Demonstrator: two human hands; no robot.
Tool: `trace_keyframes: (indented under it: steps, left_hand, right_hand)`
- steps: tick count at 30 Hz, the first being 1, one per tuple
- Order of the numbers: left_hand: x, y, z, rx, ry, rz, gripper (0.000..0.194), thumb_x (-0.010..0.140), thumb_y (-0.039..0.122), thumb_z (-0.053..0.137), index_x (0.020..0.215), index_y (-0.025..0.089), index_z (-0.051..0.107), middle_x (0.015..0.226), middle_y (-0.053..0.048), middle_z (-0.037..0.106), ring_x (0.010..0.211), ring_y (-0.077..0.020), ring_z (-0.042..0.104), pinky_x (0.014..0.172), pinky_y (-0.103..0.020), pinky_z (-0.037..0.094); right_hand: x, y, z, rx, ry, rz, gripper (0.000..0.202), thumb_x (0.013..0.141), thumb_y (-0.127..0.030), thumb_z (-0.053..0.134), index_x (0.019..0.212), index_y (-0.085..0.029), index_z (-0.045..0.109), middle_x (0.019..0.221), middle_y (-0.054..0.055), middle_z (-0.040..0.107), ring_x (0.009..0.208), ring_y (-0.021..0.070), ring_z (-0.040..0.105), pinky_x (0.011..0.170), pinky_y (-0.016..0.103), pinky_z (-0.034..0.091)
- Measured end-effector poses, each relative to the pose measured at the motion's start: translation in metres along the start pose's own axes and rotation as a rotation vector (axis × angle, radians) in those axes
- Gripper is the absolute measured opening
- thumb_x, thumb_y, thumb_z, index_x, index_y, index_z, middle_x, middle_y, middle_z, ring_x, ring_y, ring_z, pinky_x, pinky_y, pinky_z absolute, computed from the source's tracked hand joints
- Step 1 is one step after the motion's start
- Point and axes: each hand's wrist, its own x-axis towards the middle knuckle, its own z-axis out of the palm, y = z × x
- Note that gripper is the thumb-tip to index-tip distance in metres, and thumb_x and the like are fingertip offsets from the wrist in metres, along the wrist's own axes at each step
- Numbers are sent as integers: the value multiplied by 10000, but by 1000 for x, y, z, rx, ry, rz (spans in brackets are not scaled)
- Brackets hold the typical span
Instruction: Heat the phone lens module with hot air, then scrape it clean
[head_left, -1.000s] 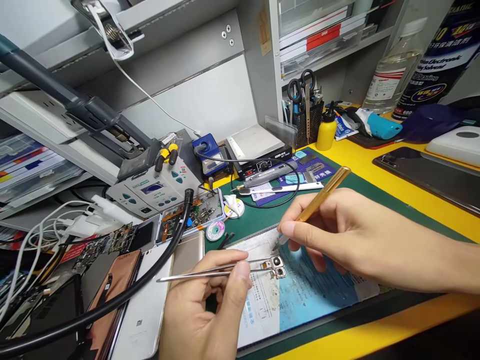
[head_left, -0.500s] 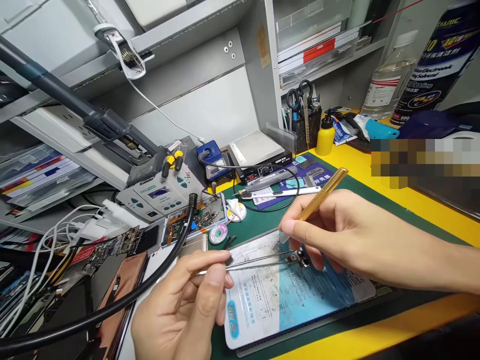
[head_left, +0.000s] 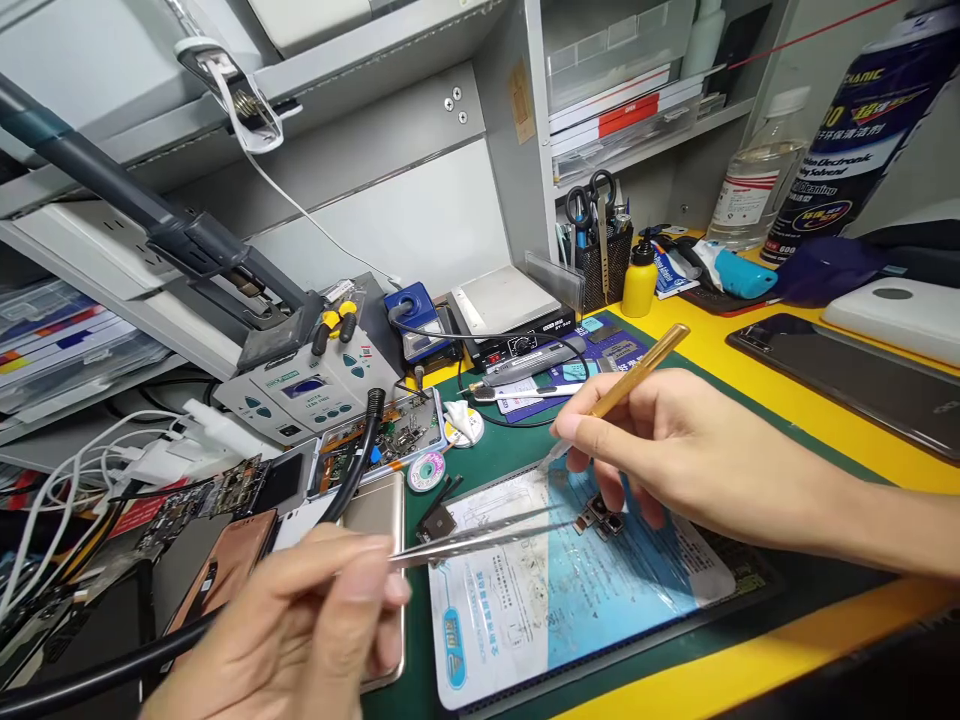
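Observation:
My left hand [head_left: 307,620], at the lower left, pinches a pair of metal tweezers [head_left: 472,542] between thumb and forefinger. The tweezers' slightly spread tips reach over the printed work pad [head_left: 495,610], short of a small phone camera module [head_left: 602,518]. That module lies on the blue half of the pad, below my right hand [head_left: 637,435]. Held like a pen in my right hand is a slim tool with a gold handle [head_left: 641,370]. Its pale tip points down at the pad's far edge; whether it is a blade or bristles I cannot make out.
A small dark part [head_left: 439,522] lies by the pad's left edge. A gold phone [head_left: 379,510] and a black hose [head_left: 360,460] are at left. Behind stand a rework station [head_left: 307,390] and a parts box [head_left: 420,425]. A dark phone [head_left: 847,375] lies at right.
My left hand has drawn back to the left and nearer the camera, taking the tweezers' tips away from the camera module. The module stays on the pad. My right hand has hardly moved.

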Motion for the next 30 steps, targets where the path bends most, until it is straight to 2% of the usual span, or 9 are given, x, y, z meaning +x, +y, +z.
trace_keyframes:
  steps: [2, 3, 5, 7, 10, 14, 20, 24, 30]
  left_hand:
    - [9, -3, -8, -44, 7, 45, 155, 752, 320, 901, 744, 223, 780, 618, 27, 694, 455, -118, 603, 334, -201, 449]
    - [13, -3, -12, -90, 64, 89, 203, 722, 344, 918, 708, 212, 764, 626, 32, 687, 432, -105, 573, 308, -199, 426]
    - [17, -2, -15, -107, 108, -29, 174, 793, 348, 875, 749, 223, 764, 668, 44, 692, 480, -103, 589, 356, -206, 475]
    - [15, 1, -14, -117, 140, -52, 156, 828, 349, 850, 779, 224, 770, 677, 43, 692, 503, -108, 593, 376, -215, 484]
    - [10, 4, -7, -87, 155, 61, 138, 770, 297, 888, 798, 204, 789, 654, 26, 688, 499, -125, 587, 363, -236, 461]
    - [7, 8, -3, -63, 162, 39, 92, 804, 268, 870, 816, 215, 795, 642, 29, 664, 544, -123, 597, 395, -213, 457]
    - [9, 6, -9, -98, 145, 65, 100, 800, 283, 868, 836, 223, 796, 644, 31, 668, 538, -133, 586, 422, -249, 458]
    - [6, 6, -7, -63, 180, 27, 98, 774, 263, 875, 832, 227, 804, 636, 29, 687, 542, -137, 602, 416, -234, 459]
    - [-1, 14, 5, -62, 216, -25, 53, 773, 209, 831, 786, 222, 781, 649, 32, 682, 536, -121, 598, 427, -219, 412]
  right_hand:
    - [0, 2, -1, -42, -13, -19, 229, 942, -341, 692, 780, -197, 622, 580, -34, 602, 438, 111, 557, 379, 196, 442]
    - [0, 3, -1, -66, -26, -31, 224, 943, -352, 694, 793, -198, 629, 597, -26, 618, 456, 122, 577, 396, 208, 467]
    - [0, 5, -1, -87, -64, -28, 216, 937, -382, 706, 836, -199, 650, 644, -9, 660, 493, 147, 619, 431, 235, 520]
    - [-1, 6, 1, -54, -94, 7, 227, 927, -408, 727, 868, -200, 658, 690, -1, 684, 525, 162, 648, 466, 257, 563]
    - [-2, 7, 6, 43, -109, 18, 246, 922, -402, 752, 843, -196, 643, 721, 2, 693, 605, 165, 689, 559, 256, 611]
    - [-1, 8, 12, 117, -134, -2, 270, 941, -418, 745, 840, -190, 642, 728, 7, 707, 633, 159, 705, 597, 242, 612]
    - [5, 8, 9, 61, 52, -104, 314, 927, -465, 766, 853, -180, 656, 718, 5, 678, 567, 136, 651, 513, 233, 577]
    - [5, 6, 9, 42, -57, -74, 299, 938, -457, 753, 874, -177, 667, 817, 48, 739, 743, 183, 717, 620, 259, 623]
    - [0, 7, 12, 94, -182, -81, 253, 950, -419, 746, 920, -180, 667, 871, 45, 759, 807, 187, 728, 737, 288, 630]
